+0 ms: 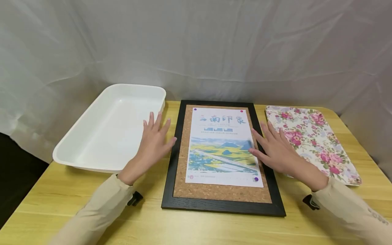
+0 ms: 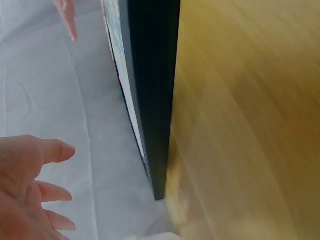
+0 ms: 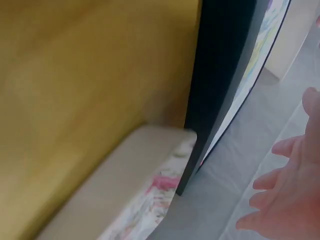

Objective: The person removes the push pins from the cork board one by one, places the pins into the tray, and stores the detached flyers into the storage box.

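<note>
A black-framed cork board [image 1: 220, 195] lies flat on the table, with a printed landscape poster [image 1: 223, 153] on it. Purple pushpins [image 1: 256, 179] and a red one [image 1: 241, 111] sit at the poster's corners. My left hand [image 1: 154, 141] hovers with spread fingers between the board's left side and a white plastic tray [image 1: 107, 136]. On the other side, my right hand [image 1: 277, 149] is held over the board's right edge, fingers spread, nothing in it. Both wrist views show the hands raised apart from the frame's side.
A floral-patterned tray [image 1: 318, 143] rests on the table right of the board, partly behind my right hand and forearm. The wooden table [image 1: 147, 217] reaches back to a grey cloth backdrop [image 1: 208, 51].
</note>
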`<state>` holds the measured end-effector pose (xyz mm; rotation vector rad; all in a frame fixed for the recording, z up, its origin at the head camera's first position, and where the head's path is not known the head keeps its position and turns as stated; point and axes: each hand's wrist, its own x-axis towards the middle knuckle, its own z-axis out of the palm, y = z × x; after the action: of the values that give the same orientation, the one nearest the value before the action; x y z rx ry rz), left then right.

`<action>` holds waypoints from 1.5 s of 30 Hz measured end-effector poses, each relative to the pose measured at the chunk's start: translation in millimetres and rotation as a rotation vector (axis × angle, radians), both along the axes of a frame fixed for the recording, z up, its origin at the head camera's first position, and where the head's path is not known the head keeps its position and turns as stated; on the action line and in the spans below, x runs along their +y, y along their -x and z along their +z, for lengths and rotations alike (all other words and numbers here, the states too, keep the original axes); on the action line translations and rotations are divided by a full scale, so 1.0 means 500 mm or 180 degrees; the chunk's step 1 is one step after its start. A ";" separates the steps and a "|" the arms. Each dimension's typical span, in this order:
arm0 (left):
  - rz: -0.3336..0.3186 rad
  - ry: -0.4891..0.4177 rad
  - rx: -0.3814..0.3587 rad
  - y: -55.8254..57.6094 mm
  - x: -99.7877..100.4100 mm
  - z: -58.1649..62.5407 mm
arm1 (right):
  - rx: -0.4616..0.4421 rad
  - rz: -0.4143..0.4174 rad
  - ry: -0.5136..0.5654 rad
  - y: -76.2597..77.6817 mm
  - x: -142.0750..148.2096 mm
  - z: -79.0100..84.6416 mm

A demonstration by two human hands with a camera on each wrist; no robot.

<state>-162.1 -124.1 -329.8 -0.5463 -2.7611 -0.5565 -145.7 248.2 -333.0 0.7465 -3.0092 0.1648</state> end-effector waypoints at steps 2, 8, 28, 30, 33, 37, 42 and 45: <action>-0.0035 -0.0056 0.0155 -0.004 0.008 -0.001 | -0.0045 0.0047 0.0123 -0.007 -0.001 -0.002; -0.0149 -0.0336 -0.0139 -0.012 0.023 -0.010 | -0.0275 0.0143 0.0499 -0.026 -0.011 -0.001; -0.0064 -0.1738 -0.1772 -0.002 0.023 -0.066 | -0.1138 -0.0072 0.1609 -0.061 -0.013 -0.003; -0.0028 -0.1841 -0.1853 0.002 0.021 -0.072 | -0.1212 -0.0113 0.1596 -0.062 -0.008 -0.007; 0.0028 -0.1981 -0.2020 0.007 0.016 -0.080 | -0.1319 -0.0163 0.1592 -0.065 -0.002 -0.011; 0.0082 -0.2097 -0.2235 0.010 0.006 -0.085 | -0.1486 -0.0215 0.1653 -0.072 0.007 -0.016; 0.0063 -0.2159 -0.2332 0.013 -0.001 -0.086 | -0.1667 -0.0168 0.1686 -0.080 0.021 -0.023; 0.0036 -0.2158 -0.2324 0.014 -0.003 -0.085 | -0.1706 -0.0087 0.1672 -0.084 0.030 -0.026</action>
<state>-168.9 -125.8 -372.4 -0.1713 -2.8725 -1.8979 -103.6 263.2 -346.0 0.6811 -3.1768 1.2786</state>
